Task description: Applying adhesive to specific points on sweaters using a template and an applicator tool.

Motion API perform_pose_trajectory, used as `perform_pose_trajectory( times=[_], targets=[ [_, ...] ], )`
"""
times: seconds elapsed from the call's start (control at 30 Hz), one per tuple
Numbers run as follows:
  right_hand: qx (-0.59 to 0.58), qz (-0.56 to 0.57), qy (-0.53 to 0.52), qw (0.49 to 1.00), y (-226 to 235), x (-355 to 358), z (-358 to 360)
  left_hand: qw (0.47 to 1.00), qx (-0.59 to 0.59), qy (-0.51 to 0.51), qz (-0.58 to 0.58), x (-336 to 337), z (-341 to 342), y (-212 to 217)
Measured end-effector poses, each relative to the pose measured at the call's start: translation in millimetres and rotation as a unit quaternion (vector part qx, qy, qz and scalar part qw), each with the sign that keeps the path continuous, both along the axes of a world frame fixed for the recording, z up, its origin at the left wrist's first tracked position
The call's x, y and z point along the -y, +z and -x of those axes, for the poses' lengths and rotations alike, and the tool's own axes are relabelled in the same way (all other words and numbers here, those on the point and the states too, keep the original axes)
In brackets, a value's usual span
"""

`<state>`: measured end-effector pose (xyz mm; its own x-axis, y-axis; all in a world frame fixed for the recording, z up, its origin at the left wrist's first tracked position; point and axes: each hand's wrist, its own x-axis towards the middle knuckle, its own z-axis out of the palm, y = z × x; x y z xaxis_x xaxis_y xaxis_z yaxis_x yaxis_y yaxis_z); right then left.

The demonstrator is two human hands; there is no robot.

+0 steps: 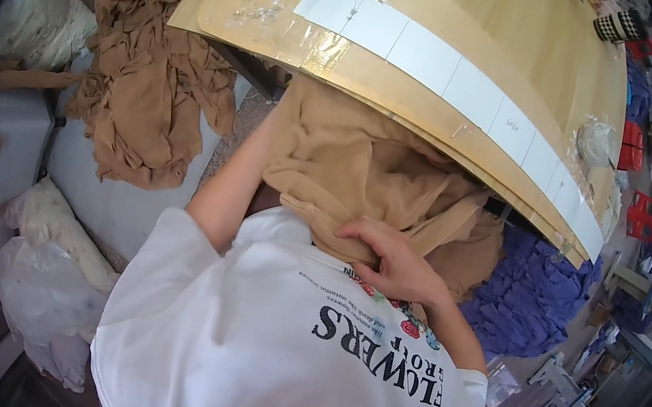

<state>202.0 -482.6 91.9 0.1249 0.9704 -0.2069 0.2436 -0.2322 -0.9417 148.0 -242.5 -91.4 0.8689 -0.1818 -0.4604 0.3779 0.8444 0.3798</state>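
Note:
A tan knit garment point(365, 159) lies bunched in my lap and against the underside of the table edge, with a ribbed band nearest my body. My right hand point(400, 266) grips that ribbed band, fingers on top and thumb below. From the left my forearm point(229, 190) reaches up beside the garment. The cloth and the table edge hide my left hand, so its fingers do not show.
The wooden table point(451, 21) juts over my lap, a white paper strip point(460, 81) taped along its edge. More brown knit pieces point(147, 112) are heaped at the left. Purple fabric point(534, 295) is piled at the right. Clear plastic bags point(48, 281) lie at lower left.

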Motion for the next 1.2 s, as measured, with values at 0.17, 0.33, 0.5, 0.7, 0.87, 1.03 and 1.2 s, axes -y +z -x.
perform_pose_trajectory(
  times=[0.17, 0.33, 0.5, 0.7, 0.87, 1.03, 1.2],
  targets=[
    [0.043, -0.005, 0.012, 0.999, 37, 1, -21, 0.946, 0.217, -0.168, -0.171, 11, 46, 149],
    [0.160, -0.114, -0.006, 0.981, 51, -36, -51, 0.769, 0.349, -0.180, -0.504, 32, 60, 200],
    [0.259, 0.051, 0.149, 0.953, 19, -51, -57, 0.899, 0.116, 0.001, -0.422, 47, 80, 206],
    [0.146, -0.056, -0.183, 0.971, 40, -60, -36, 0.768, 0.147, 0.068, -0.620, 54, 60, 223],
    [0.070, -0.154, -0.264, 0.950, 99, -62, -25, 0.754, 0.223, 0.048, -0.617, 42, 36, 280],
    [0.008, 0.012, -0.010, 1.000, 98, -35, -79, 0.665, 0.225, 0.325, -0.634, 11, 43, 336],
    [0.268, -0.288, -0.339, 0.854, 118, -49, -45, 0.771, 0.139, 0.214, -0.584, -78, 57, 309]
  ],
)
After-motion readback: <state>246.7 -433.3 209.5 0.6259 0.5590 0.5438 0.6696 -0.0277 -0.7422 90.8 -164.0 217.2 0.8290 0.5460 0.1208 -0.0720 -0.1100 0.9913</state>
